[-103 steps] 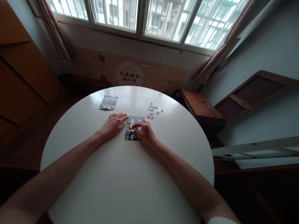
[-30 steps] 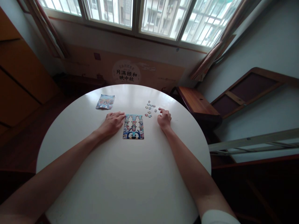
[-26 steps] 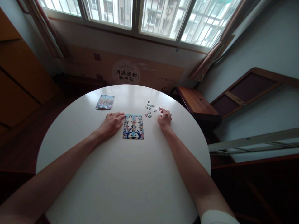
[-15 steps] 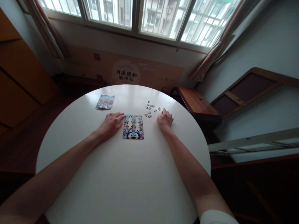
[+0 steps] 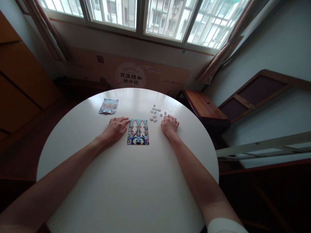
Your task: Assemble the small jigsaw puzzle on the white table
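A partly filled jigsaw puzzle (image 5: 138, 141) lies flat on the white table, with pale gaps in its upper half. My left hand (image 5: 117, 127) rests at its upper left corner, fingers stretched out and fingertips at the edge. To the right of the puzzle, my right hand (image 5: 169, 125) is down on the table with its fingers curled in. Whatever its fingertips may hold is hidden. Loose puzzle pieces (image 5: 155, 117) are scattered just left of and beyond that hand, and a single puzzle piece (image 5: 165, 113) sits right beyond its knuckles.
A printed packet (image 5: 109, 106) lies at the far left of the round white table (image 5: 131, 187). Beyond the table's right edge stands a wooden stool or bench (image 5: 201, 103). A printed cardboard panel (image 5: 155, 76) stands under the window.
My right hand has shifted slightly left and nearer to me, and its fingers look more curled. My left hand stays at the puzzle's corner.
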A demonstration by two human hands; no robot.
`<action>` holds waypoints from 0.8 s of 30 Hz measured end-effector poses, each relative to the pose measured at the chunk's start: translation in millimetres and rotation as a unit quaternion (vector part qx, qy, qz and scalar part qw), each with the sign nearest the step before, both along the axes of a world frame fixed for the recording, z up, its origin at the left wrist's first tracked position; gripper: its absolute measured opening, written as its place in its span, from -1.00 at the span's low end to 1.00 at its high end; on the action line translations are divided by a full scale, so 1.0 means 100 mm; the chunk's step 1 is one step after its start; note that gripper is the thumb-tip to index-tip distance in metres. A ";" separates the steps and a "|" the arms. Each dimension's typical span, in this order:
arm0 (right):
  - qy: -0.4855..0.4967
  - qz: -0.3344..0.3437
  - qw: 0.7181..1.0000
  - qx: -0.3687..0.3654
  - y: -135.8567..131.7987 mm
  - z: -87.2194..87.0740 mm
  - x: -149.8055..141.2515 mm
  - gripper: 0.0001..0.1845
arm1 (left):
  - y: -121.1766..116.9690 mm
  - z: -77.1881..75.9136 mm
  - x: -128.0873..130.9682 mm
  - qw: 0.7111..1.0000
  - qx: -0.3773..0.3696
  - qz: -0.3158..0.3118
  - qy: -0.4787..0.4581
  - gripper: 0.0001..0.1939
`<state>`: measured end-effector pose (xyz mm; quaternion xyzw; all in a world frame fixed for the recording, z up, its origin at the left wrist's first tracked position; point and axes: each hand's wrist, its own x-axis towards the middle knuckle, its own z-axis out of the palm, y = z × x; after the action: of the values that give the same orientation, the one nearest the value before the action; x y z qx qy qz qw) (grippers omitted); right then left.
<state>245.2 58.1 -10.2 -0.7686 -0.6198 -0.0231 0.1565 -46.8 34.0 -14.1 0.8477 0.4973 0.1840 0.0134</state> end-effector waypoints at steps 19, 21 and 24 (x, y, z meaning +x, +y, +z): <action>0.006 0.003 1.000 0.002 -0.01 0.00 0.00 -0.56 | 0.01 -0.03 -0.01 1.000 0.009 -0.002 -0.002 -0.56; 0.005 0.004 1.000 0.005 -0.01 0.00 0.00 -0.56 | 0.01 -0.03 -0.02 1.000 0.009 -0.002 -0.006 -0.56; 0.003 0.003 1.000 0.004 -0.01 0.00 0.00 -0.57 | 0.01 -0.02 -0.01 1.000 0.001 -0.001 -0.012 -0.57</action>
<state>245.3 57.2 -10.4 -0.7660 -0.6218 -0.0229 0.1616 -48.1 34.6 -16.3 0.8458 0.4965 0.1944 0.0188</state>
